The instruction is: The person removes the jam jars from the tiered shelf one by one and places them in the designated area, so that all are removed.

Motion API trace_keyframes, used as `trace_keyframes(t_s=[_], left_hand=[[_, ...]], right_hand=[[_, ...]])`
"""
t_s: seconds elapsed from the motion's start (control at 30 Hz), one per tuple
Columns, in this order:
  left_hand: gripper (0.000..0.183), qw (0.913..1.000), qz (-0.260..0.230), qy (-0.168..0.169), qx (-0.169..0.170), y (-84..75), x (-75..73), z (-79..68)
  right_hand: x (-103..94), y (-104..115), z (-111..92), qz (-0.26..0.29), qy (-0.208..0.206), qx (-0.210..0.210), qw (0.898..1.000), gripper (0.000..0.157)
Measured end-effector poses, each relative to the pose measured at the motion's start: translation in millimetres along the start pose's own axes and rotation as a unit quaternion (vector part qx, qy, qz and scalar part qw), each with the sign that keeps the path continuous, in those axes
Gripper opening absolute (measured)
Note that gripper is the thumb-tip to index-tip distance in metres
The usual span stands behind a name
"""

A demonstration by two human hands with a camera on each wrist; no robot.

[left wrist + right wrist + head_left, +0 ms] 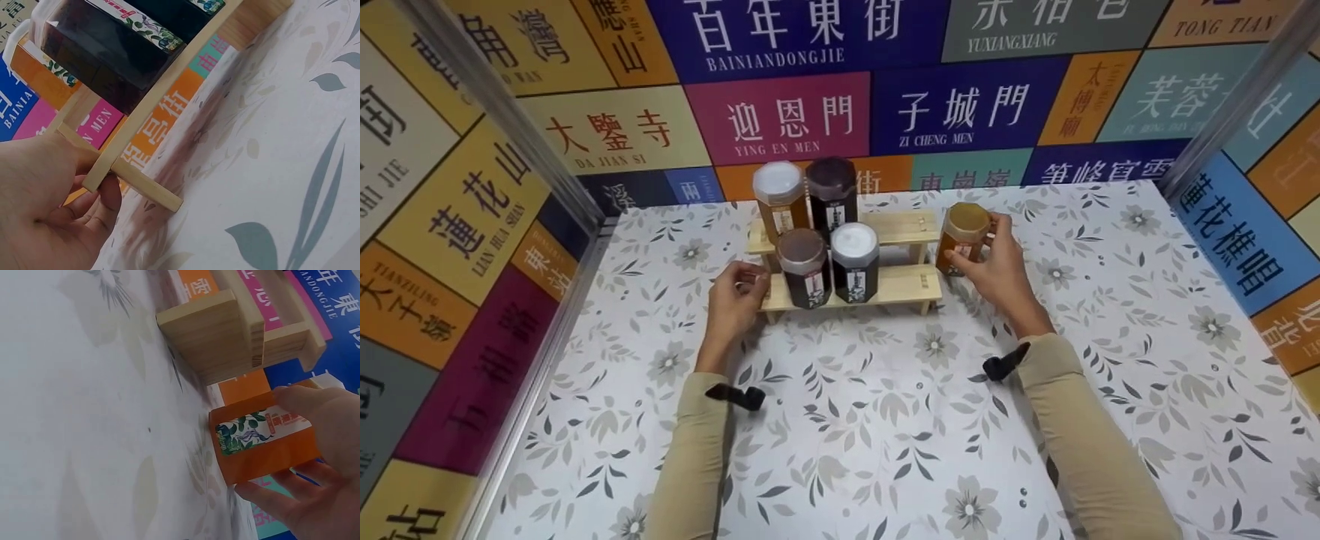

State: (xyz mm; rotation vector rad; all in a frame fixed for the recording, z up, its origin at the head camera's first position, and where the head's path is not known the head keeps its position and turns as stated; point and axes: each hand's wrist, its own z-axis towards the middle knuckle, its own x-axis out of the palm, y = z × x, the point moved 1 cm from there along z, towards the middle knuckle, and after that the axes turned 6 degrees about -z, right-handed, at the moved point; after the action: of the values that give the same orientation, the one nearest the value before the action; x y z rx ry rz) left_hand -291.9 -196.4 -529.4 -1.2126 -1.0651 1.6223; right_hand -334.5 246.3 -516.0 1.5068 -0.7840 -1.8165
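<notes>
A two-step wooden rack (901,283) stands on the table. My left hand (733,298) grips the left end of its lower step, thumb above and fingers curled beneath, as the left wrist view shows. To the right of the rack, my right hand (999,270) holds an amber jar (261,439) upright, thumb on one side and fingers on the other. On the lower step are a dark jar with a brownish lid (804,262) and a dark jar with a white lid (855,262). The upper step bears a white-lidded amber jar (780,196) and a dark-lidded jar (832,196).
The tabletop (840,420) has a grey floral cover. Behind it rises a back wall (780,120) of coloured panels with lettering, and a similar side wall (457,210) stands at the left. Both steps' right halves bear no jars.
</notes>
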Motion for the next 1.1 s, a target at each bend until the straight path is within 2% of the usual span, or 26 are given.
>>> trace_keyframes(t_s=[0.3,0.53,0.73,0.87,1.0,1.1], left_hand=[[0.018,0.9994,-0.03,0.013,-0.01,2.0,3.4,0.5],[0.019,0.9985,-0.048,0.015,-0.019,4.0,5.4,0.1],[0.021,0.9987,-0.042,0.02,-0.02,4.9,5.2,0.4],[0.021,0.9989,-0.04,0.019,-0.015,5.2,2.7,0.9],[0.021,0.999,-0.04,0.016,-0.017,5.5,0.4,0.5],[0.021,0.9991,-0.034,0.016,-0.021,6.8,-0.5,-0.6]], right_hand=[[5.5,-3.0,24.4,-0.002,-0.004,-0.005,1.0,0.09],[9.3,-7.3,30.7,-0.008,-0.016,-0.011,1.0,0.09],[6.8,-9.2,20.3,0.03,-0.029,-0.017,0.999,0.1],[3.1,5.1,9.5,0.041,-0.067,-0.032,0.996,0.102],[3.8,28.8,-5.6,0.032,-0.115,-0.08,0.99,0.092],[11.2,48.4,-20.7,0.038,-0.138,-0.127,0.981,0.082]])
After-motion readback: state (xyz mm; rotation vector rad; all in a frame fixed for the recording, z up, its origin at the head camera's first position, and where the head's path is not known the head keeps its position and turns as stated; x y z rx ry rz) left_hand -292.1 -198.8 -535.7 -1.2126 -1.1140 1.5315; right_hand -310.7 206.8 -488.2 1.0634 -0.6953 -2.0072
